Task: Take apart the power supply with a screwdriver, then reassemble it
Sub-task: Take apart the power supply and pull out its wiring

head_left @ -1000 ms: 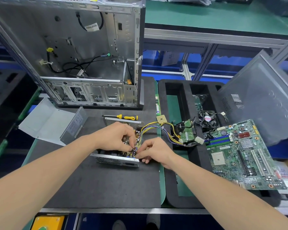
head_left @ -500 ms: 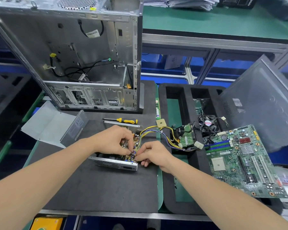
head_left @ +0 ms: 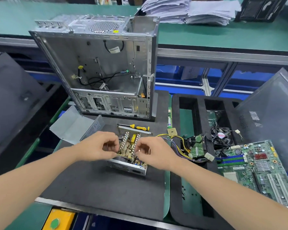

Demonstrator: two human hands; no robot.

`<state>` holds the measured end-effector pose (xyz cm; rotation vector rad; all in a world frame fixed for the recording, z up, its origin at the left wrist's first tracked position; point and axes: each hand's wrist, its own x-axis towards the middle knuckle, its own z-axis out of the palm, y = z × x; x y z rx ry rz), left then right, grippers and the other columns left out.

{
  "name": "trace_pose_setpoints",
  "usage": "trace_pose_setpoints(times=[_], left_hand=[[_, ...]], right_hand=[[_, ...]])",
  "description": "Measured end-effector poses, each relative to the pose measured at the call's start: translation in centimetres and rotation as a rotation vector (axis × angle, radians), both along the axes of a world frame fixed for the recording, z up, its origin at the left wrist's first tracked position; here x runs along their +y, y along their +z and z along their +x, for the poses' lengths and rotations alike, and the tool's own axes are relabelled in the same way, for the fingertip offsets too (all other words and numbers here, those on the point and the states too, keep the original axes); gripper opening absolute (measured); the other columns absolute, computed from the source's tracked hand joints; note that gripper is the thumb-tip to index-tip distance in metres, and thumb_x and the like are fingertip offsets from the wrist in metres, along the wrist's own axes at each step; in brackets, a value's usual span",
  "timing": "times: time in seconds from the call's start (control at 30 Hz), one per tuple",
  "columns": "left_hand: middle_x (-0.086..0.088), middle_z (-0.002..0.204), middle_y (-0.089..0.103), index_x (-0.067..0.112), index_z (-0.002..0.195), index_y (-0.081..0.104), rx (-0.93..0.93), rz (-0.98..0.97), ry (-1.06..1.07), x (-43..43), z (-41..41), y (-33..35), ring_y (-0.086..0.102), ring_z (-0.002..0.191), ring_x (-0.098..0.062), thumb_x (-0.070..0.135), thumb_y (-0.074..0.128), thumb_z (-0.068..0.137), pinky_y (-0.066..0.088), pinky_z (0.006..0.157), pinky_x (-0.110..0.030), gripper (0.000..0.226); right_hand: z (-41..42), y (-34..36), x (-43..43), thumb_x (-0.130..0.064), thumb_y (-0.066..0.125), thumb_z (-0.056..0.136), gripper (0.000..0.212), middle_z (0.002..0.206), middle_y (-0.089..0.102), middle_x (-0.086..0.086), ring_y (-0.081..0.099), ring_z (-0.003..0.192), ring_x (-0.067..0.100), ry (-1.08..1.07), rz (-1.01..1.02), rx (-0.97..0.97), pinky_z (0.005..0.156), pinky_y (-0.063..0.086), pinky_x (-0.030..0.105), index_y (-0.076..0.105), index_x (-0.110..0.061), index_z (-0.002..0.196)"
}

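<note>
Power supply (head_left: pixel 126 166) sits opened at the centre of the frame on the black mat of the tabletop (head_left: pixel 98 188), with its circuit board (head_left: pixel 127 146) bare inside the metal shell. We have both hands on that board. The left hand (head_left: pixel 96 146) curls its fingers round the board's left edge, and the right hand (head_left: pixel 154 152) pinches the right edge with thumb and bent fingers. Neither holds a tool.

We judge the step to be working the board free of the shell, or seating it back; which of the two we cannot tell. Either way we do best to grip only the bare edges, away from the tall parts in the middle, and to move both sides together so the board stays level and does not catch on the shell walls. We cannot see whether every board screw is out, so any resistance is a reason to stop and check, not to pull harder.

The cable bundle (head_left: pixel 178 143) leaves the supply toward the right and ends on the foam tray (head_left: pixel 175 180), so it needs slack before the board travels far. The screwdriver (head_left: pixel 137 127) lies just behind the shell, within reach. The cover (head_left: pixel 73 128) rests to the upper left, near the computer case (head_left: pixel 106 72). A motherboard (head_left: pixel 256 166) lies at the right, well apart.
</note>
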<state>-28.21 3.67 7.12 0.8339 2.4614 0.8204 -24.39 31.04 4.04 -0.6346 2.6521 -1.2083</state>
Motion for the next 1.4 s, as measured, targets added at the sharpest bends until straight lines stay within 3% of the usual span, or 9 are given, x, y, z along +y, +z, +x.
trace_pose_setpoints(times=[0.2, 0.57, 0.67, 0.8, 0.9, 1.0, 1.17, 1.3, 1.4], left_hand=[[0.018, 0.105, 0.065, 0.031, 0.114, 0.064, 0.016, -0.091, -0.085, -2.2, 1.4, -1.8, 0.061, 0.095, -0.005, 0.044, 0.082, 0.082, 0.051, 0.086, -0.027, 0.038], [0.006, 0.086, 0.060, 0.025, 0.107, 0.057, 0.053, -0.164, -0.305, -2.5, -1.4, -2.4, 0.052, 0.075, -0.012, 0.054, 0.063, 0.097, 0.047, 0.070, -0.038, 0.032], [0.011, 0.076, 0.059, 0.035, 0.101, 0.056, 0.043, -0.085, -0.319, -2.3, -2.4, -1.0, 0.051, 0.068, -0.005, 0.054, 0.060, 0.100, 0.041, 0.062, -0.025, 0.019], [0.020, 0.072, 0.066, 0.034, 0.090, 0.062, -0.178, 0.148, -0.231, -1.8, -3.3, 1.0, 0.061, 0.064, -0.002, 0.043, 0.058, 0.105, 0.045, 0.064, -0.014, 0.018], [-0.005, 0.080, 0.072, 0.002, 0.099, 0.066, -0.465, 0.258, -0.098, -1.3, -4.0, 1.3, 0.065, 0.068, -0.025, 0.042, 0.057, 0.106, 0.055, 0.067, -0.035, 0.042], [-0.026, 0.093, 0.072, -0.012, 0.108, 0.063, -0.628, 0.321, -0.025, -0.9, -4.7, 0.5, 0.060, 0.077, -0.033, 0.043, 0.054, 0.106, 0.055, 0.059, -0.033, 0.056], [-0.017, 0.084, 0.067, 0.000, 0.104, 0.066, -0.739, 0.352, 0.110, -0.5, -5.7, 0.0, 0.059, 0.065, -0.022, 0.046, 0.045, 0.108, 0.049, 0.057, -0.029, 0.051], [-0.015, 0.079, 0.063, -0.012, 0.119, 0.060, -0.748, 0.333, 0.217, 0.2, -6.5, -0.6, 0.057, 0.060, -0.021, 0.043, 0.036, 0.112, 0.048, 0.055, -0.030, 0.061], [-0.013, 0.076, 0.068, 0.002, 0.105, 0.066, -0.738, 0.312, 0.258, 0.2, -6.8, -0.7, 0.059, 0.062, -0.024, 0.040, 0.039, 0.112, 0.048, 0.055, -0.031, 0.047]], right_hand=[[1.3, 1.2, -4.1, -0.064, 0.064, 0.089, 0.057, 0.113, 0.069, 0.002, 0.066, 0.102, 0.030, 0.245, 0.516, 0.219, 0.078, 0.053, 0.042, 0.054, -0.023, 0.126], [0.1, 3.8, -6.4, -0.058, 0.062, 0.094, 0.040, 0.092, 0.070, 0.007, 0.066, 0.093, 0.035, 0.205, 0.817, 0.108, 0.066, 0.037, 0.038, 0.064, -0.023, 0.112], [-0.9, 6.1, -5.7, -0.064, 0.064, 0.091, 0.040, 0.075, 0.056, -0.006, 0.058, 0.082, 0.027, 0.168, 0.799, 0.003, 0.063, 0.039, 0.037, 0.065, -0.026, 0.101], [-2.4, 9.0, -4.1, -0.060, 0.063, 0.097, 0.039, 0.093, 0.071, -0.007, 0.062, 0.087, 0.017, 0.097, 0.583, -0.180, 0.074, 0.049, 0.038, 0.074, -0.026, 0.112], [-3.0, 9.3, -3.8, -0.057, 0.057, 0.102, 0.029, 0.087, 0.071, -0.009, 0.060, 0.076, 0.005, 0.021, 0.466, -0.275, 0.072, 0.048, 0.030, 0.073, -0.033, 0.096], [-3.2, 8.6, -4.0, -0.058, 0.057, 0.103, 0.034, 0.070, 0.060, -0.015, 0.049, 0.062, 0.001, -0.093, 0.342, -0.353, 0.069, 0.040, 0.030, 0.073, -0.033, 0.086], [-4.2, 7.9, -3.8, -0.054, 0.046, 0.109, 0.057, 0.062, 0.029, -0.001, 0.026, 0.052, 0.012, -0.197, 0.159, -0.447, 0.069, 0.023, 0.035, 0.039, -0.016, 0.067], [-5.6, 7.3, -3.5, -0.054, 0.042, 0.110, 0.064, 0.079, 0.060, 0.032, 0.048, 0.068, 0.020, -0.275, 0.133, -0.572, 0.089, 0.046, 0.043, 0.055, 0.004, 0.086], [-6.3, 6.8, -3.0, -0.056, 0.042, 0.109, 0.054, 0.081, 0.046, 0.029, 0.041, 0.076, 0.025, -0.266, 0.139, -0.553, 0.083, 0.038, 0.039, 0.055, -0.010, 0.085]])
